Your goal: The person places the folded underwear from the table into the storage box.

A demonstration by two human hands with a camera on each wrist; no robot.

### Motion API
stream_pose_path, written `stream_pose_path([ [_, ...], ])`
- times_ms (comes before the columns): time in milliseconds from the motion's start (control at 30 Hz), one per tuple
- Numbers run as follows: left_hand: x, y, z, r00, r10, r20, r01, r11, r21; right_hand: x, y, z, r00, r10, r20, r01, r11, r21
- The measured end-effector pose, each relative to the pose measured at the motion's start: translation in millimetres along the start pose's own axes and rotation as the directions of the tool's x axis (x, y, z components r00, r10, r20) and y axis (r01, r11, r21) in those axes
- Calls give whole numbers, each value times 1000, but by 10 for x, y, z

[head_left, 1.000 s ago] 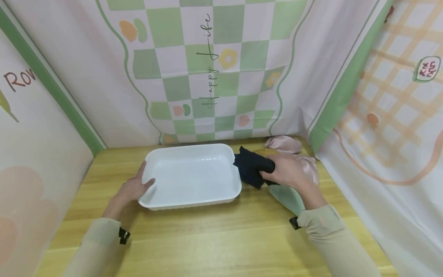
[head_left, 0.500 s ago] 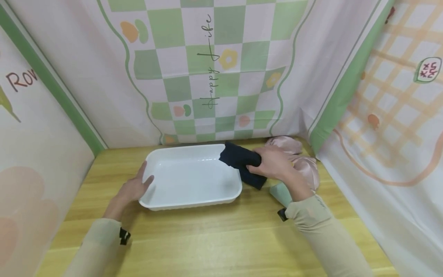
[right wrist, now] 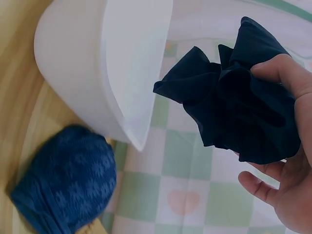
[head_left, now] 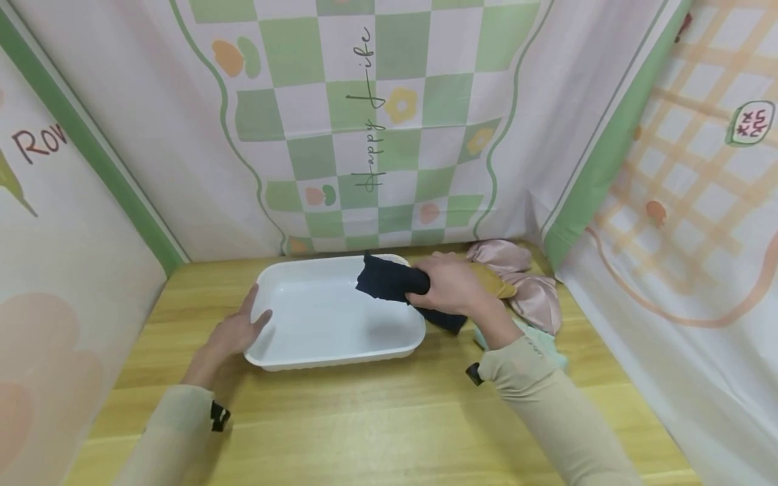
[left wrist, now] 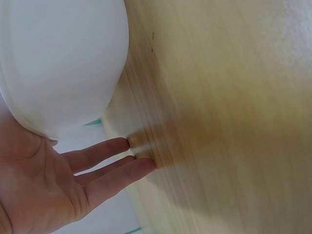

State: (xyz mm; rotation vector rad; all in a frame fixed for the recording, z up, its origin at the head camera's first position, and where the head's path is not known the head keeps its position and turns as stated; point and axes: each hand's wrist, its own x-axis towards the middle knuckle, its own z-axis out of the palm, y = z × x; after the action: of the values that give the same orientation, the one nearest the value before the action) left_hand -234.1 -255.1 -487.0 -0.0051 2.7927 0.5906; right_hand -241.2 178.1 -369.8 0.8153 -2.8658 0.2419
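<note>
A white rectangular baking dish (head_left: 316,327) stands on the wooden table. My left hand (head_left: 231,331) rests at its left end, thumb over the rim; in the left wrist view the visible fingers (left wrist: 109,175) extend straight, apart from the dish wall. My right hand (head_left: 450,280) grips a bunched dark navy cloth (right wrist: 229,107) between thumb and fingers. In the head view that cloth hangs over the dish's right end, above the inside. Another navy fabric piece (right wrist: 73,175), floral-patterned, lies on the table beside the dish, partly hidden under my right hand in the head view.
To the right of the dish lie a mustard-yellow cloth (head_left: 492,280), pink satin pieces (head_left: 537,304) and a mint-green cloth (head_left: 541,341), partly behind my right arm. A printed curtain (head_left: 371,169) rises at the table's back edge, with more hangings on both sides.
My right hand has carried the navy cloth leftward from beside the dish to above its right end. The yellow cloth has come into sight. My left hand and the dish stay put.
</note>
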Motion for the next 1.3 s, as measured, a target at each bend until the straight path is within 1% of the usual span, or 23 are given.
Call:
stream_pose_path([
  [100, -15, 9, -8, 1000, 1, -1, -1, 1000, 1, 47, -48, 91, 997, -65, -34, 65, 998, -5],
  [200, -27, 12, -8, 1000, 1, -4, -1, 1000, 1, 88, -99, 189, 988, -142, -68, 141, 990, -21],
  [267, -28, 8, -3, 1000, 1, -6, -1, 1000, 1, 114, -133, 259, 982, -173, -73, 172, 985, -27],
  [367, -22, -3, 11, 1000, -1, -10, 1, 1000, 1, 146, -184, 372, 978, -198, -58, 196, 980, -35],
  [567, -15, 1, 21, 1000, 4, -21, -4, 1000, 1, 170, -282, 541, 979, -204, -1, 203, 978, -37],
  [833, -1, 7, 16, 1000, -7, -21, 7, 1000, 6, 192, -314, 762, 965, -256, 63, 260, 963, -71],
  [967, 3, 4, 26, 1000, -6, -20, 7, 1000, 5, 202, -297, 846, 963, -253, 97, 261, 961, -86],
  [1067, 1, 1, 27, 1000, -7, -18, 7, 1000, 9, 207, -280, 892, 959, -248, 140, 262, 960, -93],
  [1200, 6, 0, 20, 1000, -11, -20, 11, 1000, 4, 210, -264, 920, 948, -232, 218, 254, 964, -76],
  [1300, 13, -1, 15, 1000, -13, -22, 13, 1000, -1, 214, -255, 919, 943, -210, 256, 231, 972, -52],
])
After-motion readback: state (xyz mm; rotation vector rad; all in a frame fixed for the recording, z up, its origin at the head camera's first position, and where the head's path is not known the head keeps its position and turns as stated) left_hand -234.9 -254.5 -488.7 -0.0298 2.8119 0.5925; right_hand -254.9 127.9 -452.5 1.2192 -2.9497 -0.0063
